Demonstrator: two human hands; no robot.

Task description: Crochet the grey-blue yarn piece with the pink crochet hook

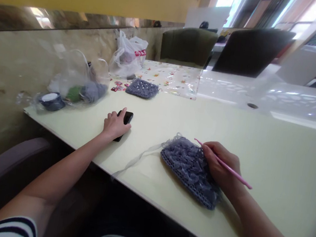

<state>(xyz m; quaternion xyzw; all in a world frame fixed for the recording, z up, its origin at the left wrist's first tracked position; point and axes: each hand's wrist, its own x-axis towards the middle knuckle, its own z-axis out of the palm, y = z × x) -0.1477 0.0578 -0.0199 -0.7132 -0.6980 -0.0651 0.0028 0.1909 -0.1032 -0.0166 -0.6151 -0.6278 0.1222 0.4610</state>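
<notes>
My left hand (116, 125) lies over a black phone (128, 118) on the table. Its thumb is at the phone's right side, the other fingers are at the left and top, and the palm hides part of it. A pink crochet hook (233, 172) is pinched in my right hand (224, 167), its tip pointing left. That hand rests against the right edge of a blue-grey crocheted piece (188, 164) with a ruffled surface, covering part of it. From the piece's upper left corner a sheer grey ribbon yarn (138, 158) runs to the table's front edge.
A second crocheted piece (142, 88) with white beads lies farther back, beside small red packets (118, 86). Clear bags with yarn (93, 91), a ribbon roll (52, 100) and a white plastic bag (129, 55) stand along the wall. Dark chairs (188, 47) are beyond the table (158, 113).
</notes>
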